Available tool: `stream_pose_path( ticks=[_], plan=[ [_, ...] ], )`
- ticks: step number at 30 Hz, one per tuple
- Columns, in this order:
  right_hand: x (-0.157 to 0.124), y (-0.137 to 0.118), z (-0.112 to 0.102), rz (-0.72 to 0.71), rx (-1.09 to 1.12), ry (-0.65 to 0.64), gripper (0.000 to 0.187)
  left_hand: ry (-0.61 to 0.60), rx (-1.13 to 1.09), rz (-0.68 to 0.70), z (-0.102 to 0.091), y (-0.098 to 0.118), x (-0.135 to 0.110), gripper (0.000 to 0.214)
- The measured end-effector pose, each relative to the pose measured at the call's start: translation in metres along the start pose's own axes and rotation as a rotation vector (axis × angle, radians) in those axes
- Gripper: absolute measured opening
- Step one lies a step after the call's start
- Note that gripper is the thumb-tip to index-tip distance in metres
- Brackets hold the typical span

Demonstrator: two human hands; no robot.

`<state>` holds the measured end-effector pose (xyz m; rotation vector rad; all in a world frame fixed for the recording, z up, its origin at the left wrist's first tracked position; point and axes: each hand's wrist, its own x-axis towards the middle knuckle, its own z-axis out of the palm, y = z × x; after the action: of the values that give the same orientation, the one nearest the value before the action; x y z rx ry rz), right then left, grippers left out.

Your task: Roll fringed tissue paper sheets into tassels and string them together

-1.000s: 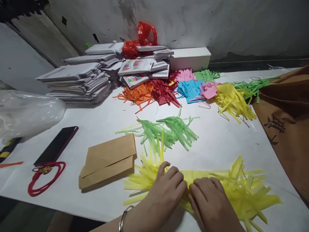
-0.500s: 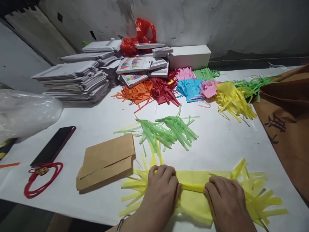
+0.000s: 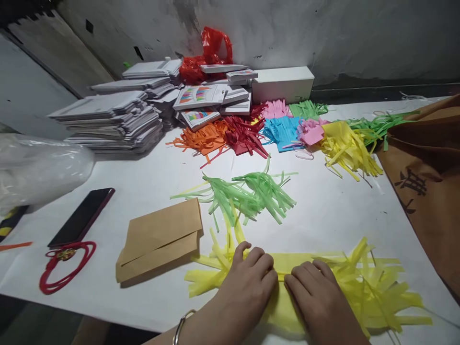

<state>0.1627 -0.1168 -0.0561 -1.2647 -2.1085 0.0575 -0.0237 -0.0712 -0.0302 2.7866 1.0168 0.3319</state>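
Observation:
A yellow fringed tissue paper (image 3: 287,316) lies flat at the table's front, its cut strips spread to both sides. Along its middle runs a narrow rolled fold, pinched by my left hand (image 3: 247,282) and my right hand (image 3: 319,297). The hands are close together, fingers curled down over the fold, a short piece of it showing between them. A bracelet (image 3: 179,328) circles my left wrist. Just beyond lie green fringed tassels (image 3: 247,194). To the left rests a folded brown paper piece (image 3: 161,235).
At the back sit white paper stacks (image 3: 108,117), a white box (image 3: 283,84), a red plastic bag (image 3: 215,48) and several coloured tassels, including a blue one (image 3: 282,133). A phone (image 3: 82,215) with a red cord (image 3: 46,278) lies left; a brown bag (image 3: 424,182) stands right.
My right hand has moved left along the fold toward my left hand, and the gap between them has narrowed. My left hand has shifted slightly right.

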Motion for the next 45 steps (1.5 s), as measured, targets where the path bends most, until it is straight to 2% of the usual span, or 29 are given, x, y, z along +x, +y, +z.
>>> stream_pose_path(
  ticks=[4, 10, 13, 18, 21, 27, 29, 31, 33, 36, 39, 41, 43, 45],
  plan=[
    [0.003, -0.001, 0.000, 0.006, 0.000, -0.053, 0.032, 0.028, 0.004, 0.025, 0.003, -0.004, 0.000, 0.016],
    [0.002, -0.003, 0.004, -0.081, -0.084, -0.067, 0.033, 0.041, -0.122, 0.007, 0.004, -0.006, 0.001, 0.015],
    [-0.006, 0.002, 0.002, -0.045, -0.096, -0.080, 0.030, 0.065, -0.186, -0.005, 0.004, -0.006, -0.002, 0.016],
    [-0.023, 0.014, -0.009, 0.072, -0.122, -0.065, 0.031, 0.134, -0.276, -0.116, 0.010, -0.005, -0.006, 0.016],
    [-0.026, 0.015, -0.013, 0.174, -0.159, -0.065, 0.026, 0.081, -0.247, -0.169, 0.009, -0.001, -0.004, 0.017],
    [-0.016, 0.008, -0.015, 0.266, -0.256, -0.140, 0.021, -0.176, -0.053, -0.276, -0.008, 0.012, 0.015, 0.011],
    [-0.013, 0.008, -0.016, 0.297, -0.262, -0.152, 0.022, -0.204, 0.008, -0.272, -0.009, 0.012, 0.019, 0.008],
    [-0.011, 0.009, -0.016, 0.322, -0.232, -0.133, 0.021, -0.173, 0.075, -0.197, -0.006, 0.010, 0.018, 0.004],
    [-0.012, 0.009, -0.015, 0.298, -0.154, -0.099, 0.023, -0.095, 0.134, -0.032, -0.001, 0.008, 0.014, 0.007],
    [-0.015, 0.009, -0.011, 0.170, -0.043, -0.045, 0.030, -0.005, 0.187, 0.159, 0.008, 0.007, 0.007, 0.016],
    [-0.016, 0.007, -0.007, 0.053, -0.048, 0.017, 0.029, -0.001, 0.204, 0.200, 0.013, 0.006, 0.012, 0.020],
    [-0.014, 0.005, -0.005, 0.009, -0.100, 0.018, 0.026, -0.054, 0.178, 0.215, 0.012, 0.001, 0.021, 0.019],
    [-0.010, 0.002, -0.004, -0.025, -0.172, -0.010, 0.027, -0.114, 0.109, 0.162, 0.006, -0.005, 0.029, 0.020],
    [-0.005, 0.001, -0.005, -0.045, -0.215, -0.026, 0.030, -0.083, 0.038, 0.085, -0.003, -0.007, 0.032, 0.017]
  ],
)
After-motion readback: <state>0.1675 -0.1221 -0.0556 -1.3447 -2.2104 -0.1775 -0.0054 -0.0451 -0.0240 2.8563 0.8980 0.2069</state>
